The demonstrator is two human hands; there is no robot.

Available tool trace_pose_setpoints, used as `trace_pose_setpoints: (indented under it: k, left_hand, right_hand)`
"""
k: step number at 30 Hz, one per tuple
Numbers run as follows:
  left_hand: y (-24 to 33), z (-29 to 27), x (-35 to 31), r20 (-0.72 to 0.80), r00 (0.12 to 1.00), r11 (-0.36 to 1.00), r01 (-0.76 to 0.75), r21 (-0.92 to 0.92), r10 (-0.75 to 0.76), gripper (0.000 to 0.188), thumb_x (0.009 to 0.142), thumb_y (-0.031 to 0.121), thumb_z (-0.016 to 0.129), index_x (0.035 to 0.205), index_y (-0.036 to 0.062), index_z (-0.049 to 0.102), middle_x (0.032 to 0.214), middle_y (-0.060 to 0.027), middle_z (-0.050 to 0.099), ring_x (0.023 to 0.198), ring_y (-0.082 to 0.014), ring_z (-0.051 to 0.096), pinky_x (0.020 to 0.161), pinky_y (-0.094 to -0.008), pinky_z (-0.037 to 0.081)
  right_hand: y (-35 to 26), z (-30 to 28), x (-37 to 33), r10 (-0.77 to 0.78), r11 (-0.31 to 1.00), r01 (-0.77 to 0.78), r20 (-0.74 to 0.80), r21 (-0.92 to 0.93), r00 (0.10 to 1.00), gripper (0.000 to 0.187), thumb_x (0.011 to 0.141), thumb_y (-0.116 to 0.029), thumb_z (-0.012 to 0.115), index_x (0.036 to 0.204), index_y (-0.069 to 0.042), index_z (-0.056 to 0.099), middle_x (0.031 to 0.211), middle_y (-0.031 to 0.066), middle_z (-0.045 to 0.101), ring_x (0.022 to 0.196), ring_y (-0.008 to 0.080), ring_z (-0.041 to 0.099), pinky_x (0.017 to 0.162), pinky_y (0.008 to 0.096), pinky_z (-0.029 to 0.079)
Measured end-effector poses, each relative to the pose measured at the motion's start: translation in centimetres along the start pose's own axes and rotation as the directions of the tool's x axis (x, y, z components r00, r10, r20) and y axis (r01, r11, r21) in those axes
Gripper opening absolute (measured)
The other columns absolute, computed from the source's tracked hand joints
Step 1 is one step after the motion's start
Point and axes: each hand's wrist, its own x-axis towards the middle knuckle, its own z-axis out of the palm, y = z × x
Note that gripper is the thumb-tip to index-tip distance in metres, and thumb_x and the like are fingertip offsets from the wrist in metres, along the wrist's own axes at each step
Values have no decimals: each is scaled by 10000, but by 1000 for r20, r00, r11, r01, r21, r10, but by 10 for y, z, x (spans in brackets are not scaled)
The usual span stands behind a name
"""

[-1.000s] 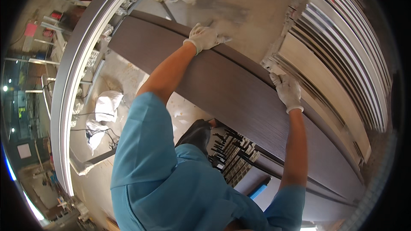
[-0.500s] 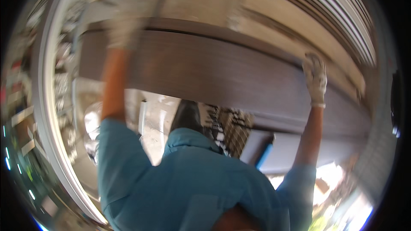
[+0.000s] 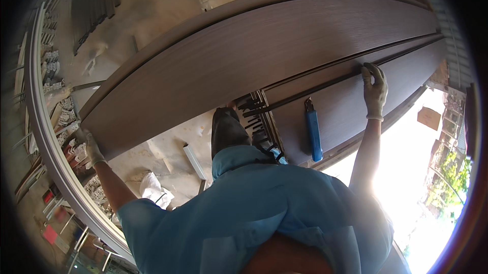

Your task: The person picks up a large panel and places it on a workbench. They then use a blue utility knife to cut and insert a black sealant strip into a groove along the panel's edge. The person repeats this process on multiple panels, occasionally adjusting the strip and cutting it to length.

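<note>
A long brown panel [image 3: 244, 48] stretches across the middle, its left end reaching toward the floor side. At that left end my gloved left hand [image 3: 93, 149] grips the panel's corner, the fingers partly hidden. My gloved right hand [image 3: 375, 91] has its fingers curled at a thin dark strip [image 3: 315, 93], thumb and fingertips pinched on it. The strip lies across a second brown panel [image 3: 330, 116], and its loose end sticks out past the panel's left edge. On this second panel rests a blue-handled tool [image 3: 313, 132] resembling a utility knife, left of my right hand.
A pale metal rail [image 3: 38, 116] curves down the left side, with stacked profiles [image 3: 51, 66] beyond it. Dark strips [image 3: 94, 5] lie on the floor at the far left. A white bag [image 3: 155, 190] and a grey bar [image 3: 193, 161] are near my legs.
The long panel has swung, its left end coming nearer and its right end farther away. My left hand has moved from its far edge down to its left corner. The second panel now shows more.
</note>
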Motion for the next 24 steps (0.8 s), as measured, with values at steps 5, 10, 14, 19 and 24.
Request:
trace_pose_setpoints:
  k: [5,10,14,19,24]
  left_hand:
    - [33,29,-34,143,978,973,-121,-196,150,709,1011,530,508,1436,-38,495,1444,-127,563,1337,-232,522,1133,-323,359]
    - [73,39,-46,352,886,952,-258,-162,300,718,1013,536,516,1440,-41,493,1378,-122,601,1262,-204,562,1129,-291,357]
    - [115,47,-66,443,868,770,121,-627,224,841,959,614,560,1498,-14,409,1440,-130,535,1264,-235,556,1121,-314,382]
    - [153,36,-104,564,813,762,275,-587,141,796,950,588,596,1467,2,445,1411,-138,546,1227,-252,581,1060,-367,468]
    - [177,45,-124,518,835,712,248,-657,187,681,977,507,603,1439,24,476,1360,-136,578,1166,-249,619,990,-366,537]
  right_hand:
    - [-8,8,-8,-50,999,50,-130,-5,990,327,927,-409,683,1126,-152,722,1183,66,688,1152,286,616,972,414,497]
    - [11,-7,-48,127,979,-167,-289,-120,949,450,915,-487,672,1245,-180,669,1311,86,628,1272,325,528,1034,460,458]
    - [33,-20,-98,574,800,-599,-350,44,741,717,875,-611,664,1437,-191,514,1468,203,486,1373,374,436,1116,496,392]
    - [26,7,-115,765,594,-648,-87,476,638,971,907,-528,684,1586,-35,196,1593,195,334,1467,318,333,1196,374,266]
    - [22,23,-114,802,532,-568,-159,627,576,968,900,-504,702,1585,-40,199,1607,182,311,1474,316,320,1198,383,263]
